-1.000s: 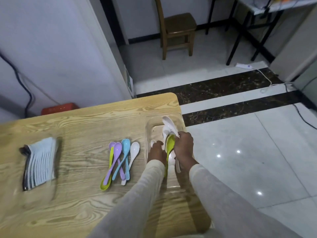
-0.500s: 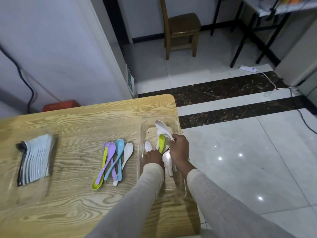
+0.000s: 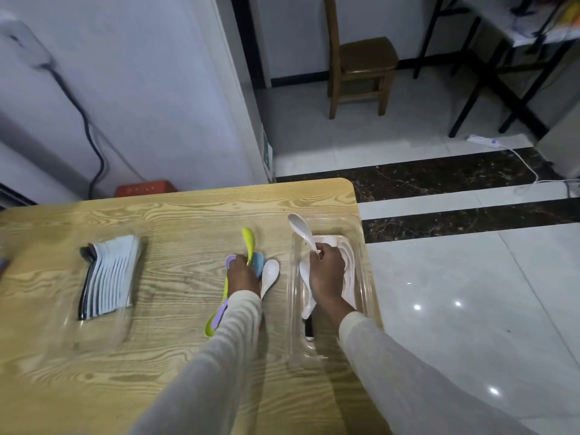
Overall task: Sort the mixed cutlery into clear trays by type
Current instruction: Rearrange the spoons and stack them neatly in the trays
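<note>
Left grip [image 3: 241, 276] pinches a green plastic spoon [image 3: 248, 240], right grip [image 3: 326, 271] clamps a white spoon [image 3: 300, 229] by its handle; both look light, slippery.

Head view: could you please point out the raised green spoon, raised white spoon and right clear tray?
raised green spoon [image 3: 248, 237], head view, upper end
raised white spoon [image 3: 296, 222], head view, bowl
right clear tray [image 3: 292, 309], head view, left wall

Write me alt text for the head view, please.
A person's left hand holds a yellow-green spoon over coloured spoons on a wooden table; the right hand holds a white spoon over a clear tray. A second tray holds stacked cutlery.
</note>
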